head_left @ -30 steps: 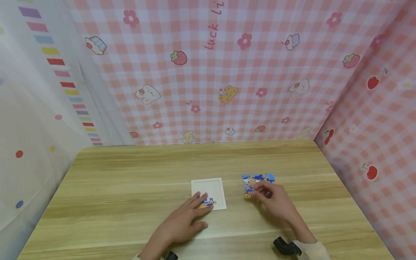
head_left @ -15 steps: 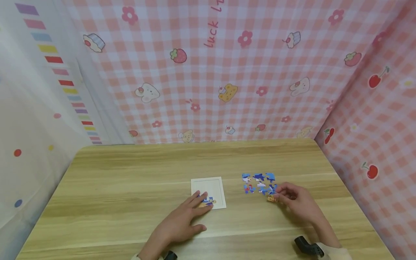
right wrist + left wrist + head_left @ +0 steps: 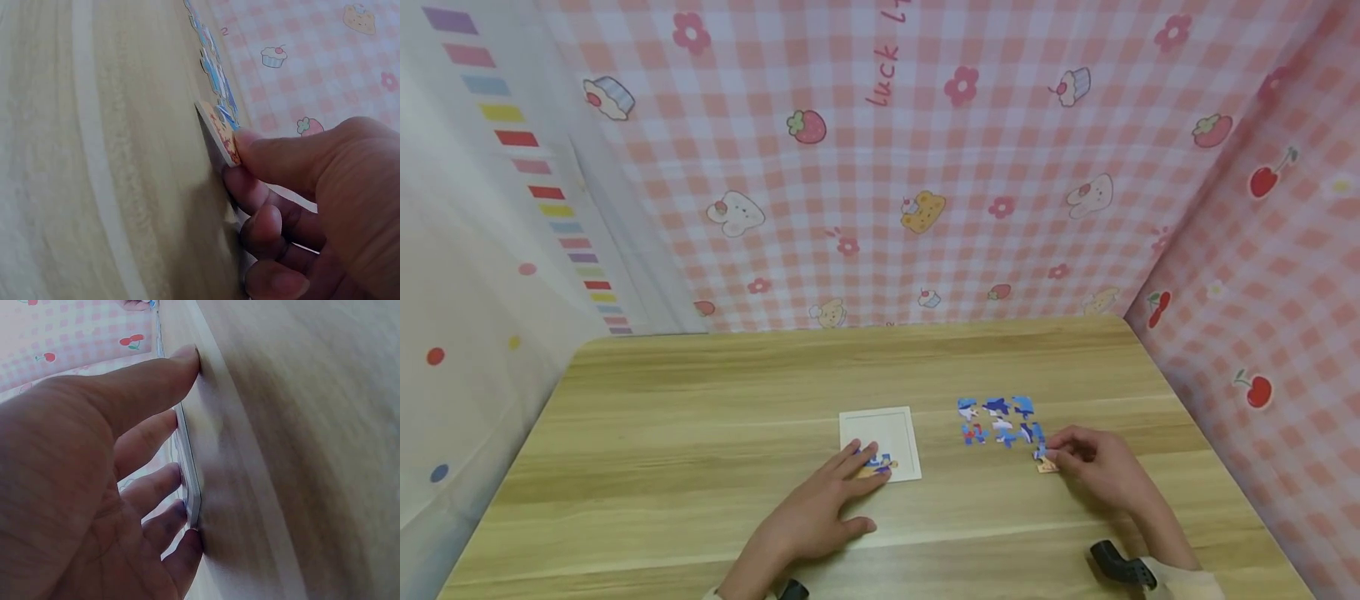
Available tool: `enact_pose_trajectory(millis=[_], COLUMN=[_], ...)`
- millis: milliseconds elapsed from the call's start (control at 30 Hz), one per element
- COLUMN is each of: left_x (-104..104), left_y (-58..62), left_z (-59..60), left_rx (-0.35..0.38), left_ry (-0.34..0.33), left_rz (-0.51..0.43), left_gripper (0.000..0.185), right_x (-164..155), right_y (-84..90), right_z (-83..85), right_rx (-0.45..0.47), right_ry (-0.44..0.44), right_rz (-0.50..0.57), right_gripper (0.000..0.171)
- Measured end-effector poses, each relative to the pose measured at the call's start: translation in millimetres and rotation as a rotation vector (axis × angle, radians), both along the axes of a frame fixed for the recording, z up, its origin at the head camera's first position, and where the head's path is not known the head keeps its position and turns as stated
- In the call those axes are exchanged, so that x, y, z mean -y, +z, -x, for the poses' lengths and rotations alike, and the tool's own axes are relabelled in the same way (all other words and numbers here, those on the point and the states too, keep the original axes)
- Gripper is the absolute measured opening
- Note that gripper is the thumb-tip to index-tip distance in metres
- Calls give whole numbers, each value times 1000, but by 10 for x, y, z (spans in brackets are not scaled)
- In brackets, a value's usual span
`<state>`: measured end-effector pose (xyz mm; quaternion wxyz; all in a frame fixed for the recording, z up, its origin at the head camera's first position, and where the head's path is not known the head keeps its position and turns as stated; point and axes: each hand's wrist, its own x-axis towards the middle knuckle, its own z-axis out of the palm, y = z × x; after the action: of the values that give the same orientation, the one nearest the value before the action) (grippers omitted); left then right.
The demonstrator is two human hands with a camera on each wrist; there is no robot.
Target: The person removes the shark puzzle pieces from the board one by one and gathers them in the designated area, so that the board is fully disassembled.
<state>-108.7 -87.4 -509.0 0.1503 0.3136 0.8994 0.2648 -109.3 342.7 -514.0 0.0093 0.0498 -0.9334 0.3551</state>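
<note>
A white square puzzle board [image 3: 880, 425] lies mid-table with a few joined blue and yellow puzzle pieces [image 3: 880, 463] at its lower edge. My left hand [image 3: 816, 508] rests on it, fingers spread; the left wrist view shows fingertips along the board's edge [image 3: 187, 469] and the thumb on the table. To the right, my right hand [image 3: 1097, 467] pinches an orange and blue puzzle piece [image 3: 1047, 463] between thumb and forefinger. In the right wrist view this piece [image 3: 220, 134] is tilted, one edge raised off the table. Several loose blue puzzle pieces [image 3: 997, 421] lie just beyond it.
The wooden table [image 3: 700, 425] runs back to a pink checked cloth [image 3: 880, 208] hanging behind it. Another checked cloth [image 3: 1255, 333] hangs along the right side, and a white dotted one [image 3: 475, 375] on the left.
My right hand has moved right from the left end of the loose pieces to their near right corner, bringing the orange and blue puzzle piece along. The left hand stays on the board.
</note>
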Motion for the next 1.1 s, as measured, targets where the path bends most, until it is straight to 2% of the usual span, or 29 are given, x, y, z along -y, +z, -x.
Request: enact_pose_trajectory(millis=[267,533,700,900,1100], left_x=[-7,-10,-42,-67,-10], left_y=[25,40,9,-36,-67], left_z=[-13,-18,4,24,78], left_rx=[6,18,-33,-104,-125], left_ry=[0,8,11,81,196], left_rz=[-2,-6,-3,-33,-109], left_gripper=[65,64,58,45,40], right_x=[36,57,80,301,624], right_y=[-2,-14,-23,69,124], right_z=[-4,-1,0,22,83], right_rx=[-146,-143,-168,-197,-215], right_ry=[46,23,9,20,139], right_rz=[-71,-82,-82,-57,-4], right_gripper=[9,9,3,3,5])
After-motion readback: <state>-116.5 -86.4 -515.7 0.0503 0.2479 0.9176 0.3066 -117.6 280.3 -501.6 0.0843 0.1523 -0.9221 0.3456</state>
